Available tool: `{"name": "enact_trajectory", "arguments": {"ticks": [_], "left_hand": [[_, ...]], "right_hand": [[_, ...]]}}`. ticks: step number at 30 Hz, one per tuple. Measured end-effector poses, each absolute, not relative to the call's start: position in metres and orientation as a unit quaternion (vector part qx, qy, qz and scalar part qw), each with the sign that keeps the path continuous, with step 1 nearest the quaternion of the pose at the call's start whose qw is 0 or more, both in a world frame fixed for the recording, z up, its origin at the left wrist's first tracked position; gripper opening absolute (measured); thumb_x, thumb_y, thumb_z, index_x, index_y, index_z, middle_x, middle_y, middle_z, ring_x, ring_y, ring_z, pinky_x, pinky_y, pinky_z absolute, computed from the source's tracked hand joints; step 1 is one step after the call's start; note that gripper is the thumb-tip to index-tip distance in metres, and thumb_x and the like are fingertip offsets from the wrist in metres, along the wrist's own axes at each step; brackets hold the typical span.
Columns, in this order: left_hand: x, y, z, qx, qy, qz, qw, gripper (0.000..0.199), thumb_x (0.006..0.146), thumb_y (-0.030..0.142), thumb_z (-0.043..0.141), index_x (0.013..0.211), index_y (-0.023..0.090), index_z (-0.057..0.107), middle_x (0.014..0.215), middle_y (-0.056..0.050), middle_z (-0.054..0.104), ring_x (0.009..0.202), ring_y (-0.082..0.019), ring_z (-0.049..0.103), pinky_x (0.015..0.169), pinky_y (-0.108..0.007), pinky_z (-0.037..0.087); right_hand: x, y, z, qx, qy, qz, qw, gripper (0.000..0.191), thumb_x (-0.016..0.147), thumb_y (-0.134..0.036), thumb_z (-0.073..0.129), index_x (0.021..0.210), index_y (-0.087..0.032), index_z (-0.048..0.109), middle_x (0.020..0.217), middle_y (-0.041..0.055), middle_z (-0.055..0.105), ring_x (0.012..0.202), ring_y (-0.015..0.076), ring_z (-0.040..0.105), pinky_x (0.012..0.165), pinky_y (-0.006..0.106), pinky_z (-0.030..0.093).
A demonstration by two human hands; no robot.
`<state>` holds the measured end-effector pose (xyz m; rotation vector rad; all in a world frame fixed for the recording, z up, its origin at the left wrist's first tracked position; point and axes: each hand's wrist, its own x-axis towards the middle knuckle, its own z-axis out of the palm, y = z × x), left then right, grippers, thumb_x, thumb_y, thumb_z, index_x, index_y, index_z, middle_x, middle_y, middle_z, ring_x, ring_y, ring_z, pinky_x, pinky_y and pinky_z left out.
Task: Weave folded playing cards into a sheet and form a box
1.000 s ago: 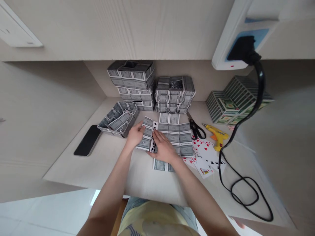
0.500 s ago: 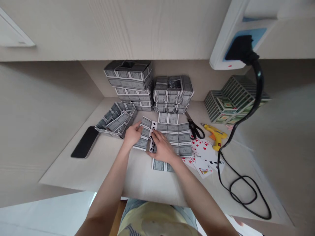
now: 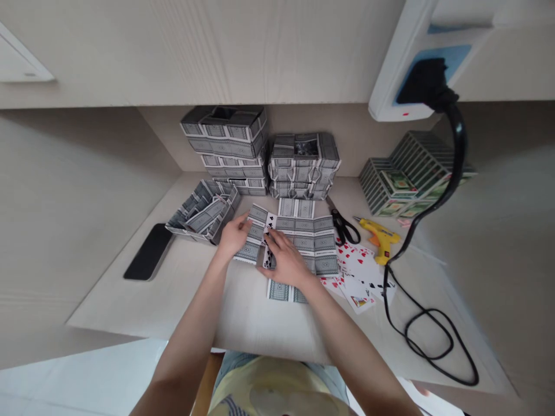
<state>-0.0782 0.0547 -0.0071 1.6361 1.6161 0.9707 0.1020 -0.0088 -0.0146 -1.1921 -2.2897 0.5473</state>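
At the left edge of a narrow strip of joined playing cards (image 3: pixel 249 252), my left hand (image 3: pixel 234 234) grips the cards between thumb and fingers. The strip lies slightly tilted, grey patterned backs up. My right hand (image 3: pixel 284 258) rests with fingers spread over face-up black-suited cards (image 3: pixel 270 221), which lie between the strip and a larger panel of joined cards (image 3: pixel 324 242). The palm hides part of that panel. Card flaps stick out from the panel's top and bottom edges.
Boxes made of cards (image 3: pixel 234 141) stand stacked behind, beside another stack (image 3: pixel 304 167). An open card tray (image 3: pixel 203 216) and a phone (image 3: pixel 148 252) lie left. To the right are scissors (image 3: pixel 344 227), loose cards (image 3: pixel 358 263), a yellow glue gun (image 3: pixel 381 238), its black cord (image 3: pixel 427 315) and card packs (image 3: pixel 396 185).
Both hands stay in nearly the same place on the cards. The view has shifted very slightly; nothing else has visibly moved.
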Motion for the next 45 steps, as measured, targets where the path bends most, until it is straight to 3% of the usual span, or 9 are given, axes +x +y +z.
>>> {"name": "enact_trajectory", "arguments": {"ticks": [20, 45], "left_hand": [[-0.076, 0.051, -0.012, 0.594, 0.585, 0.412, 0.369, 0.045, 0.078, 0.036, 0.051, 0.116, 0.013, 0.055, 0.115, -0.008, 0.06, 0.1, -0.02, 0.058, 0.09, -0.034, 0.043], [-0.075, 0.05, -0.017, 0.613, 0.614, 0.394, 0.302, 0.043, 0.081, 0.035, 0.047, 0.118, 0.014, 0.054, 0.114, -0.008, 0.061, 0.1, -0.02, 0.058, 0.089, -0.032, 0.043]], "right_hand": [[0.102, -0.007, -0.017, -0.439, -0.841, 0.201, 0.244, 0.081, 0.067, -0.044, 0.06, 0.134, -0.012, 0.028, 0.144, 0.014, 0.018, 0.132, 0.0287, 0.013, 0.106, 0.046, 0.021], [0.101, -0.007, -0.018, -0.445, -0.841, 0.195, 0.236, 0.081, 0.068, -0.046, 0.059, 0.134, -0.01, 0.028, 0.145, 0.0143, 0.017, 0.133, 0.0279, 0.013, 0.107, 0.046, 0.02]]}}
